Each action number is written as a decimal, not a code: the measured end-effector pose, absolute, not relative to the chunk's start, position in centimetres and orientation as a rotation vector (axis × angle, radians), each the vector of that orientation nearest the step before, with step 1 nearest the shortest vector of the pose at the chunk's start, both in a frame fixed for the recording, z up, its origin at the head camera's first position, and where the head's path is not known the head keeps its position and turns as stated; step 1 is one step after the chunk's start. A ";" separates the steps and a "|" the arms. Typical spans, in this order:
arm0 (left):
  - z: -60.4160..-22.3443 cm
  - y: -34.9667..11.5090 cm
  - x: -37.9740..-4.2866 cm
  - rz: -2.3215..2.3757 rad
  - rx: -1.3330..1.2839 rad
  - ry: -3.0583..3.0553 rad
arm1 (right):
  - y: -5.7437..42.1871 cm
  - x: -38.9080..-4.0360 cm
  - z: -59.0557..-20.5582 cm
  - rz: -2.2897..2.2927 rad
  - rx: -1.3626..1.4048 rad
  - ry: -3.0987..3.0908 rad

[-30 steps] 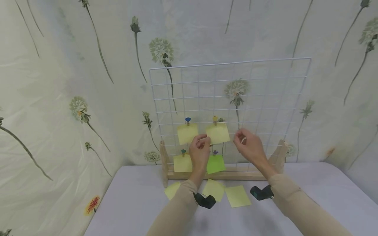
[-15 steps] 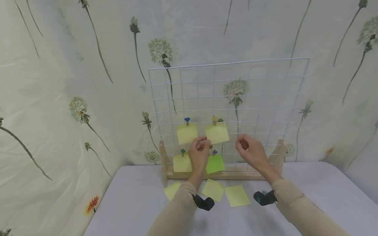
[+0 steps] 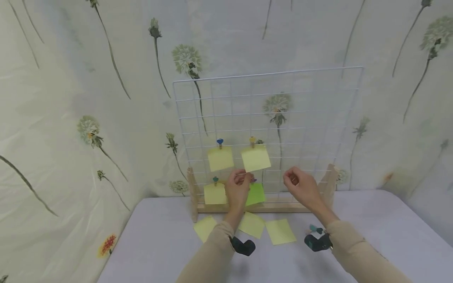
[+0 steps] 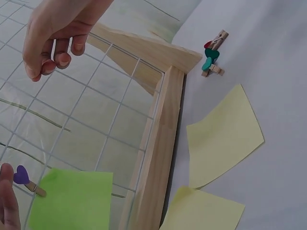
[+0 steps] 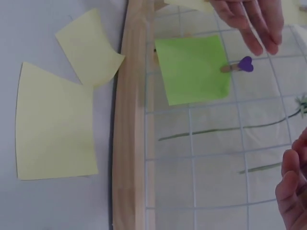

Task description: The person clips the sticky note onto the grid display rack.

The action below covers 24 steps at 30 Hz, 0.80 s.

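My left hand hovers at the wire grid beside the bright green sticky note, which hangs from a clothespin with a purple heart. Its fingers, in the right wrist view, are fairly straight and hold nothing. To the right, my right hand is in front of the grid; its fingers curl loosely around nothing in the left wrist view. Yellow notes hang under a blue-heart clothespin, a yellow-heart clothespin and a green one. My left hand partly covers the green note in the head view.
The white wire grid stands in a wooden base on a white-covered table. Loose yellow notes lie before the base. Several heart clothespins lie by the base's right end. Flower-patterned cloth hangs behind.
Both hands have come down a little along the grid, the left from the upper notes to the purple clothespin's level. The head view has shifted slightly. The hung notes stay put.
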<state>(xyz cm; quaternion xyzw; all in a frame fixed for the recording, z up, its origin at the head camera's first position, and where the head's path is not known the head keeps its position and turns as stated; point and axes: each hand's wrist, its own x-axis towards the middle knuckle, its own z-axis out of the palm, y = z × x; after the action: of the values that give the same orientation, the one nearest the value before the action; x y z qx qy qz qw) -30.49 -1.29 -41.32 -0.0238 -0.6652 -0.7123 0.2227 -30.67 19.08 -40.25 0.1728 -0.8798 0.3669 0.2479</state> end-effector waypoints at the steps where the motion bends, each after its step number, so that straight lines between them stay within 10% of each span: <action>1: -41.7 -1.2 -30.6 -1.968 -0.066 -1.847 | 19.2 -30.7 -40.4 1.002 0.464 -2.395; 24: -48.9 0.6 -28.6 -1.942 0.017 -2.259 | 22.0 -29.7 -44.1 1.035 0.300 -2.503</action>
<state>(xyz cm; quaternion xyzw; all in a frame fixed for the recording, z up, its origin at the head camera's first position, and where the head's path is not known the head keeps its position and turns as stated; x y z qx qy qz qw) -28.65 0.62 -48.92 0.0057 -0.7558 -0.6497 0.0809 -29.66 22.01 -44.13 0.1079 -0.8986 0.3716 0.2067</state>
